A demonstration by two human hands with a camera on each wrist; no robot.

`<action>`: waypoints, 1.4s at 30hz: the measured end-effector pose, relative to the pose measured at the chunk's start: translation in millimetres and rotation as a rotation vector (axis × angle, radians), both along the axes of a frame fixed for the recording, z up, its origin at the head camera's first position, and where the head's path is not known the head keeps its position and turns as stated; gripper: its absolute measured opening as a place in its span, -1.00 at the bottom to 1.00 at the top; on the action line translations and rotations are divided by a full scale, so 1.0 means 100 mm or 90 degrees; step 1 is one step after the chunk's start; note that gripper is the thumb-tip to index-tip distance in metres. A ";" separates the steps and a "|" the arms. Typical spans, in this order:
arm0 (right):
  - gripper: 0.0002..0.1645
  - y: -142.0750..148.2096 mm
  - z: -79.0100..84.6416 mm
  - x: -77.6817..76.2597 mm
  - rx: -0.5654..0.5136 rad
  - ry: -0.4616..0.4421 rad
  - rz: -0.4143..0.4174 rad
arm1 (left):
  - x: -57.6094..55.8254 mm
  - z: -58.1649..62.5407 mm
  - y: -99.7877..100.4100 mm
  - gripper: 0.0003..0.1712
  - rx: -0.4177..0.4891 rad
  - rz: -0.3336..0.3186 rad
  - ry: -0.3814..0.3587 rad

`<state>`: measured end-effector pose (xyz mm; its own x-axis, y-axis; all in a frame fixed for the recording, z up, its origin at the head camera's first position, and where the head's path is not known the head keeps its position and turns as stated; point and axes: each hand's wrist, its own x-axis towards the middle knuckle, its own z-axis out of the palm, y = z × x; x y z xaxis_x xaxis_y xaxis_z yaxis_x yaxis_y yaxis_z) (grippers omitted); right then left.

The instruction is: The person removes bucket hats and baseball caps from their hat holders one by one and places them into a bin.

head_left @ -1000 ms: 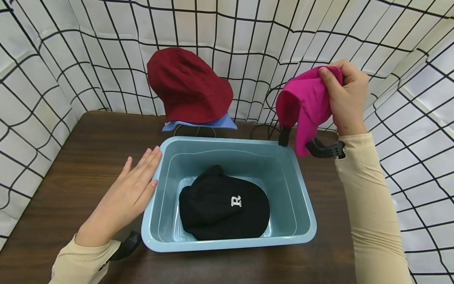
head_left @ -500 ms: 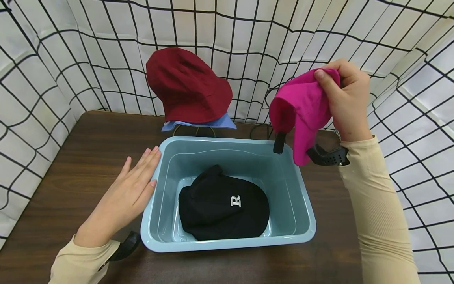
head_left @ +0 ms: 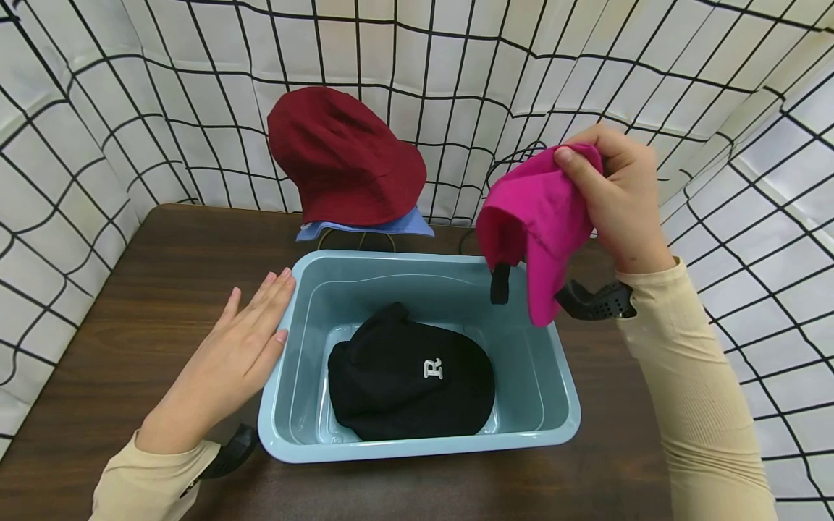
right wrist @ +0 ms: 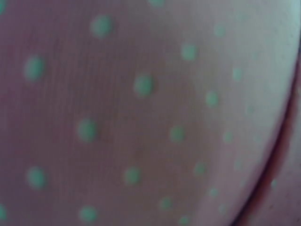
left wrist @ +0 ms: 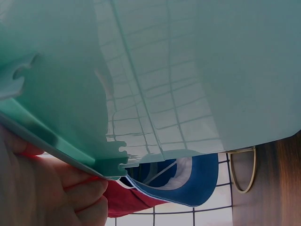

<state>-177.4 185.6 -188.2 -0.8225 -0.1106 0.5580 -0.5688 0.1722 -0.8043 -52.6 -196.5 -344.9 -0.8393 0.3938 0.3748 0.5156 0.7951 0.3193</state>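
Note:
My right hand [head_left: 622, 199] pinches a bright pink cap [head_left: 544, 213] between thumb and fingers, above the right back corner of a light blue plastic tub [head_left: 417, 450]. A short black strap [head_left: 499, 284] dangles from the cap. Inside the tub lies a black cap [head_left: 404, 391] with a white letter R on its front. Fingers straight, my left hand [head_left: 228, 365] touches the tub's left rim; the left wrist view shows its fingers [left wrist: 84, 200] against the underside of that rim. A blurred pale surface with green dots fills the right wrist view, hiding the right hand's work there.
Behind the tub, a dark red bucket hat [head_left: 348, 159] sits over a blue cap [head_left: 407, 223] on a wire stand [head_left: 361, 241]. A black wire grid [head_left: 426, 94] with white sheeting behind encloses the brown wooden table [head_left: 150, 289].
My right hand has moved left and slightly down with the pink cap, bringing it from beside the tub's right back corner to over it. The left hand has stayed in place.

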 end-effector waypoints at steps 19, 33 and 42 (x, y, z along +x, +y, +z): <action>-0.86 -0.20 -0.10 0.21 0.191 -0.006 0.034 | 0.00 0.02 -0.01 -0.31 -0.010 -0.001 -0.012; -0.92 -0.37 -0.41 0.26 0.261 -0.102 0.198 | 0.00 0.02 0.00 -0.31 -0.007 -0.001 -0.015; -0.94 -0.43 -0.58 0.32 0.318 -0.164 0.232 | 0.00 0.02 0.00 -0.31 -0.005 -0.001 -0.015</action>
